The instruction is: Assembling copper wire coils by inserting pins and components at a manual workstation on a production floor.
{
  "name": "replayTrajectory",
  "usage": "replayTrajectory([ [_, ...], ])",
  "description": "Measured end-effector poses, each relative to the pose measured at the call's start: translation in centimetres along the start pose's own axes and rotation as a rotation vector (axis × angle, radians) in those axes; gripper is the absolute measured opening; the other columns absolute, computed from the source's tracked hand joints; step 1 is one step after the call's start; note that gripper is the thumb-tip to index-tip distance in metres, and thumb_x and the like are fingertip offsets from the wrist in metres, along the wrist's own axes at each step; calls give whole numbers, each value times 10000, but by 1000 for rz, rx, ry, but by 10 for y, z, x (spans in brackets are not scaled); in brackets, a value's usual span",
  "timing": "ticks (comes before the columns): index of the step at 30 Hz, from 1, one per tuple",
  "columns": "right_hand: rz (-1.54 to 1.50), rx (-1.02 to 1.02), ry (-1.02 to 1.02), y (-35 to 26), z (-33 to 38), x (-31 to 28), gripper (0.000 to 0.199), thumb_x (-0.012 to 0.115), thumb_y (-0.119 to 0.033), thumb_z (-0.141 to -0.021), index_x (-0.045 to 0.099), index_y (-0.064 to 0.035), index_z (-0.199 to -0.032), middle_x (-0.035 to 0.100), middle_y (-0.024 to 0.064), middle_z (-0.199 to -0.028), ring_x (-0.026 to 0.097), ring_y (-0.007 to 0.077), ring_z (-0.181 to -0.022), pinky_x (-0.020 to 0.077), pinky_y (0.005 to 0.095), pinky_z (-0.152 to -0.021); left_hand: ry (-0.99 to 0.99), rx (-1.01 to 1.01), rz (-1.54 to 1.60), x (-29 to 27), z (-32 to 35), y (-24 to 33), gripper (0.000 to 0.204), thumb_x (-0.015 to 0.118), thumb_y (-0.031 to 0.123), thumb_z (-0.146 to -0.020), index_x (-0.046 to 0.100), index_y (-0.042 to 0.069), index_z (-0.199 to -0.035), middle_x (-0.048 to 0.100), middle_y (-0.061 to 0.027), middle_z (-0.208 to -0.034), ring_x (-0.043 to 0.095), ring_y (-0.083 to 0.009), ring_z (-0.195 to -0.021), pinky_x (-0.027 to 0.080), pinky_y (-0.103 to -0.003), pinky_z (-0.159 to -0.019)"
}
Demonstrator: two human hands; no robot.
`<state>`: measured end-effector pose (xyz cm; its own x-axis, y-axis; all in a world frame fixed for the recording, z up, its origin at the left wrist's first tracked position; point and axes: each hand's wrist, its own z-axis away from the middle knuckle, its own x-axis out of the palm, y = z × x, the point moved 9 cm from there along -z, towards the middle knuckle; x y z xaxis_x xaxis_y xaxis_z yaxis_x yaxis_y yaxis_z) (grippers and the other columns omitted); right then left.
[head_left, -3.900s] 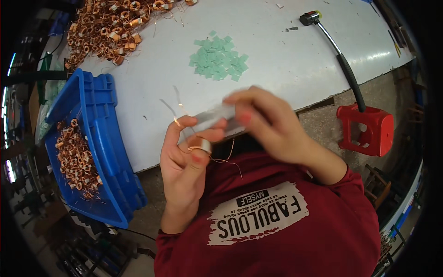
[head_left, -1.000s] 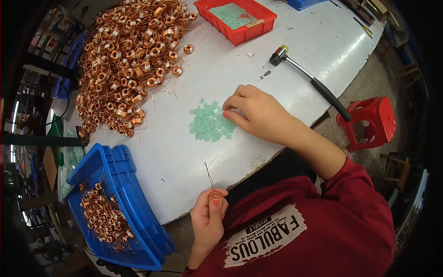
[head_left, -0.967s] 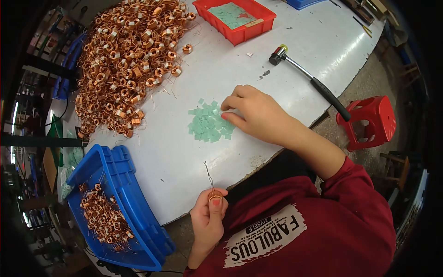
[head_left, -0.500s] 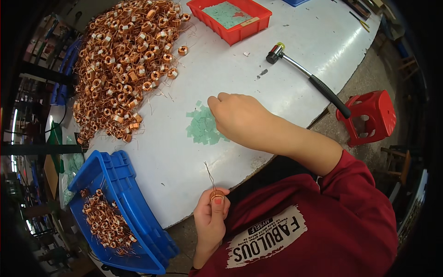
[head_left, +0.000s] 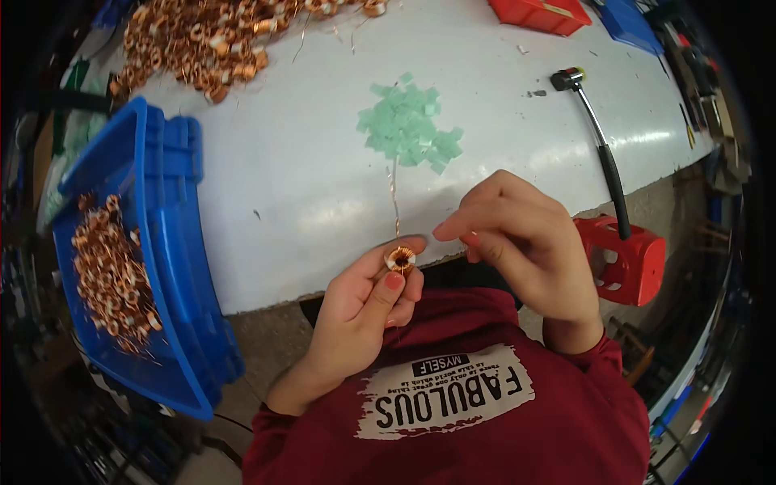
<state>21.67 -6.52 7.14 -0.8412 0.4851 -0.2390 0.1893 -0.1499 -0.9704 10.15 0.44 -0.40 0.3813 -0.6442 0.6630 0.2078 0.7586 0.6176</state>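
Between thumb and fingers of my left hand [head_left: 356,311], near the table's front edge, is a small ring-shaped copper coil [head_left: 401,258]. Its twisted wire leads point away from me toward the pile of pale green square pieces [head_left: 408,121]. My right hand [head_left: 525,246] hovers just right of the coil without touching it. The fingers are curled, with thumb and index tips apart, and I see nothing between them. The green pieces lie loosely heaped on the white table [head_left: 283,186], beyond both hands.
A large heap of copper coils [head_left: 194,40] covers the far left. Blue bins [head_left: 174,242] at the left hold more coils. A mallet [head_left: 602,145] lies at the right, near a red stool [head_left: 638,263]. A red tray [head_left: 541,14] and a blue tray [head_left: 630,28] are at the back.
My right hand has left the green pieces and come back beside the coil. My left hand has lifted the coil slightly and turned it. The whole view has shifted nearer my body.
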Motion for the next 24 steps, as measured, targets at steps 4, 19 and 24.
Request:
replayTrajectory([
  [4, 70, 72, 169, -2, 9, 12, 184, 606, 87, -764, 659, -27, -899, 579, 72, -852, 529, 130, -679, 428, 224, -581, -11, -48, -76, -1, 4, -4, 310, 386, 64, -982, 435, -19, -1277, 502, -44, -811, 338, -77, -599, 295, -170, -524],
  [19, 632, -444, 187, -24, 22, 40, 248, 669, 80, -631, 672, -26, -855, 559, 45, -765, 496, 148, -664, 419, 222, -560, 26, 4, -223, 4, 1, 0, 292, 407, 38, -973, 471, -28, -1249, 498, -15, -791, 325, -47, -593, 255, -146, -510],
  [24, 661, -436, 173, -23, 23, 42, 244, 670, 76, -635, 677, -25, -857, 543, 43, -752, 483, 146, -638, 411, 228, -536, 14, 71, -326, 3, -1, -1, 285, 402, 19, -971, 478, -22, -1242, 518, -9, -828, 356, -36, -616, 286, -144, -524],
])
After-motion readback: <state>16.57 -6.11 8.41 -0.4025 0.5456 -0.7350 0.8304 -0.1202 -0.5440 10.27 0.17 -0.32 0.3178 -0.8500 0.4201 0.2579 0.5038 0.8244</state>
